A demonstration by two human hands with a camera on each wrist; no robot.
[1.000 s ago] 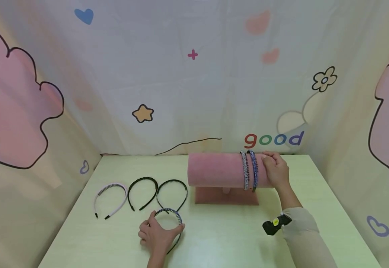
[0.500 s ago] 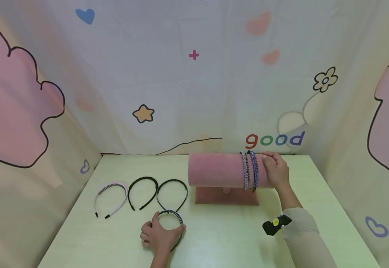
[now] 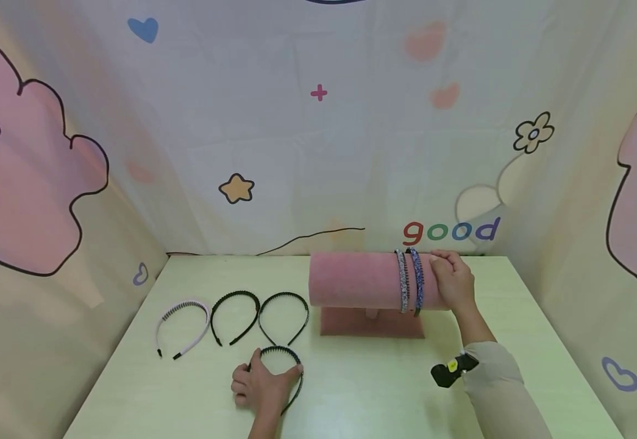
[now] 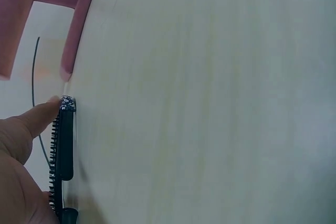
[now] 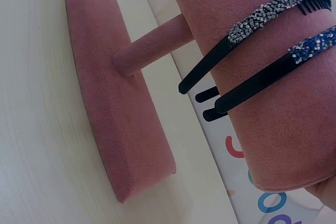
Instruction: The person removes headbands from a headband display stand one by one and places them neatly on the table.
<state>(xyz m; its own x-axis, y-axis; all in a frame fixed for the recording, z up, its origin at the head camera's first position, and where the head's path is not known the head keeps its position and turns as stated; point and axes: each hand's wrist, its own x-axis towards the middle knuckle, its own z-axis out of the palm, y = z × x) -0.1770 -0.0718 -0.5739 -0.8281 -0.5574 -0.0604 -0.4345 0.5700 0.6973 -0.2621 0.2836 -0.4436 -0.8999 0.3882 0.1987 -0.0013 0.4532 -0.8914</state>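
My left hand (image 3: 260, 383) spans a dark toothed headband (image 3: 281, 350) low on the table, thumb on its right side and index finger on its left. In the left wrist view, glitter shows on this headband (image 4: 66, 103) where a fingertip touches it. My right hand (image 3: 452, 277) grips the right end of a pink velvet display roll (image 3: 351, 280). Two headbands hang round the roll: a silver glitter one (image 5: 268, 17) and a blue glitter one (image 5: 313, 45). The right hand is mostly hidden in the right wrist view.
A white headband (image 3: 159, 323), a black headband (image 3: 236, 294) and a thin dark headband (image 3: 284, 296) lie in a row left of the roll. Its pink base (image 3: 373, 323) stands on the pale table (image 3: 373, 384). A printed curtain (image 3: 318, 140) hangs behind.
The headband under my left hand has shifted slightly right and toward the person, its dark toothed edge now showing more. My right hand keeps its grip on the roll.
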